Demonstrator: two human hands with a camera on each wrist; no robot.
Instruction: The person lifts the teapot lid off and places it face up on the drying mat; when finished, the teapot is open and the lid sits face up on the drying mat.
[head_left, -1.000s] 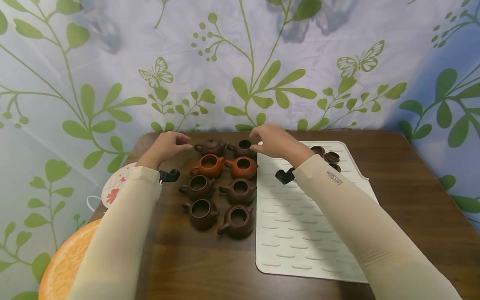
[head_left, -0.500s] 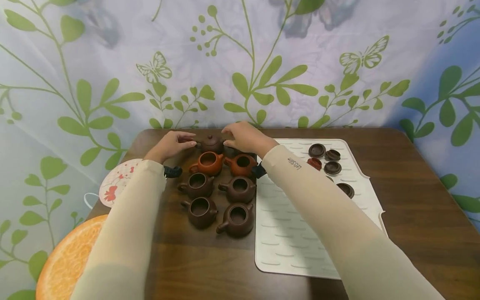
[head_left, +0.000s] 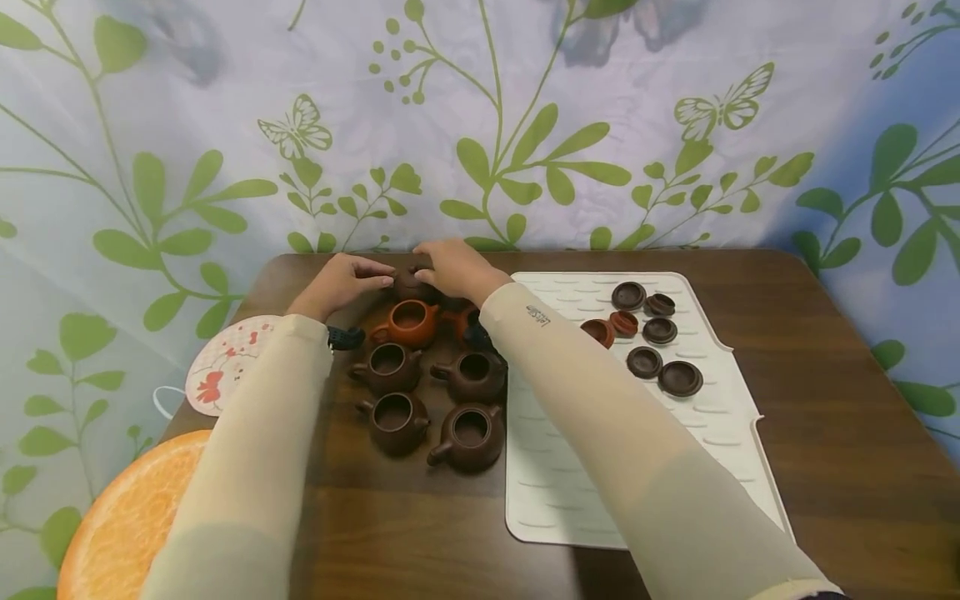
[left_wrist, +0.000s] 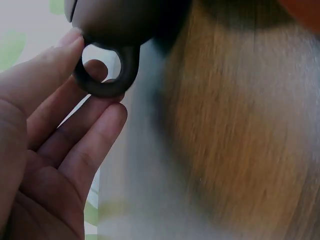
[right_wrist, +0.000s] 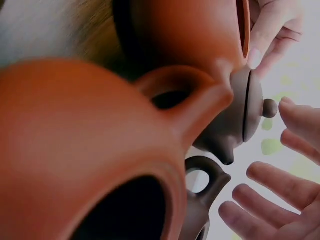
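Note:
At the back of the table sits a dark brown teapot with its lid on [head_left: 408,289]. My left hand [head_left: 341,285] is at its left side; in the left wrist view the thumb and fingers pinch its ring handle [left_wrist: 131,70]. My right hand [head_left: 459,271] reaches over the spout side. In the right wrist view its fingers are spread, the thumb tip close to the lid's round knob [right_wrist: 270,108], holding nothing. A dark teapot without a lid [right_wrist: 205,187] is beneath the right hand, hidden in the head view.
In front stand an orange teapot [head_left: 412,324], a second orange teapot [right_wrist: 90,145] and several dark teapots [head_left: 471,437], all lidless. A white ridged mat [head_left: 551,500] on the right bears several small lids [head_left: 681,378]. A patterned round pad [head_left: 217,367] and an orange-slice cushion [head_left: 135,517] are at left.
My right hand has moved left from the lidless back teapot to the lidded one. My left hand has moved slightly right and taken hold of its handle.

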